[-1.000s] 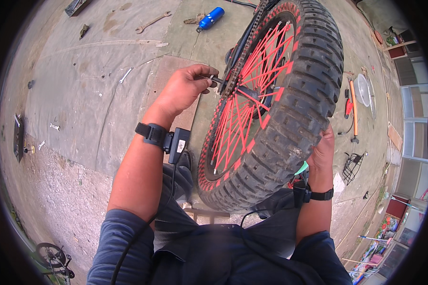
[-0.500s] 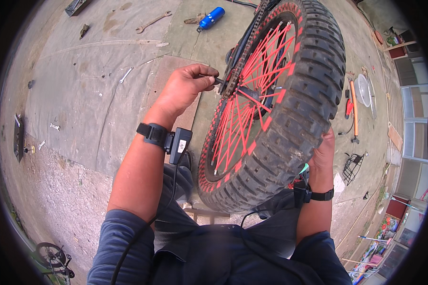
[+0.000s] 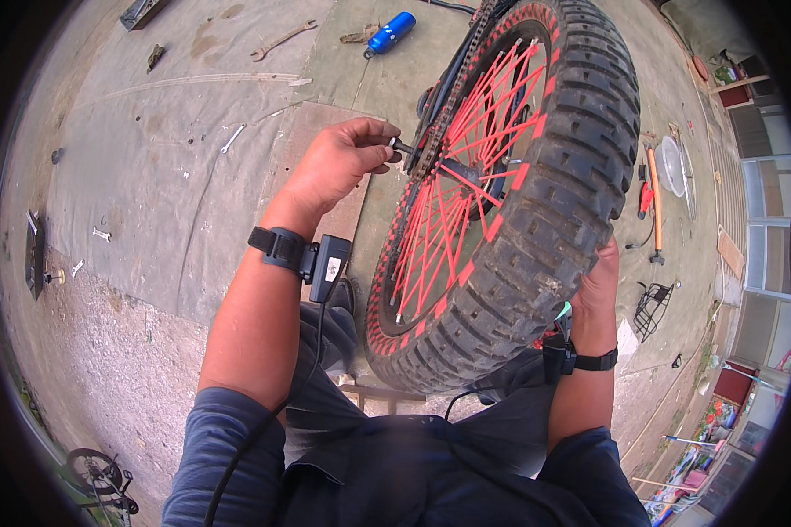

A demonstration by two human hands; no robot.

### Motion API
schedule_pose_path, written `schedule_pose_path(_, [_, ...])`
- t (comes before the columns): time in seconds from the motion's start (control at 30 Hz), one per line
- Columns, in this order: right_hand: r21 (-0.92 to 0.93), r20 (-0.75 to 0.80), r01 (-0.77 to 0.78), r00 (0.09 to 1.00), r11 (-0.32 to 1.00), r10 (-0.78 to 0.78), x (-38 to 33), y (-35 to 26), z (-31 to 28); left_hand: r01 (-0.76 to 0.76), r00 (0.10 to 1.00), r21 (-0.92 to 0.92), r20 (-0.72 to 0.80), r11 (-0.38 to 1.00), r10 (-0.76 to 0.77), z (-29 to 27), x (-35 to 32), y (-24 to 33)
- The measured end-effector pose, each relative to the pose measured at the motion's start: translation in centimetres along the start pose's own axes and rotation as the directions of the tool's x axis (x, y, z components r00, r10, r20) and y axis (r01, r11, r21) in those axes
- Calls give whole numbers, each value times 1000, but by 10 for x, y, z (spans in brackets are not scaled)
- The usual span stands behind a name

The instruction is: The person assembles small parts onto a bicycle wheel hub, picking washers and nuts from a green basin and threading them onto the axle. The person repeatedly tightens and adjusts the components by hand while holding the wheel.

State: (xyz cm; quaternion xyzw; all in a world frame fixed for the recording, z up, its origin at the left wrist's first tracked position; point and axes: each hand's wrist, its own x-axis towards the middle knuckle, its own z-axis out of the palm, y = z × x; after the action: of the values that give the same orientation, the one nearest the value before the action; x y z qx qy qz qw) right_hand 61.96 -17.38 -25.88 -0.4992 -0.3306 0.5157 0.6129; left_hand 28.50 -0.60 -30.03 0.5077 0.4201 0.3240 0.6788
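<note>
Left hand (image 3: 338, 162) fingers pinched shut on axle nut (image 3: 399, 146), frame centre; right hand (image 3: 599, 285) wrapped round motorcycle wheel (image 3: 510, 202) tyre. Advise: keep wheel steady, turn nut square to axle.

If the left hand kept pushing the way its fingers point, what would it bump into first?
Probably the hub of the wheel: the left hand points right, pinching a small metal part beside the sprocket.

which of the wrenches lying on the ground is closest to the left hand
The small silvery wrench on the grey ground sheet, just left of the left hand. The long wrench lies farther up near the blue canister, and another small wrench lies far left.
</note>
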Motion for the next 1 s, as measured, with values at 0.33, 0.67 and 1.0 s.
schedule_pose_path(0.33, [30,21,-9,1000,1000,8,-1,-1,-1,-23,1000,-104,6,994,24,-2,5,-5])
schedule_pose_path(0.67, [56,17,-21,1000,998,20,-1,-3,-2,-21,988,14,-151,1000,23,2,3,7])
schedule_pose_path(1.0, [126,17,10,1000,992,-13,-4,-5,2,-136,981,148,-120,980,154,10,5,-2])
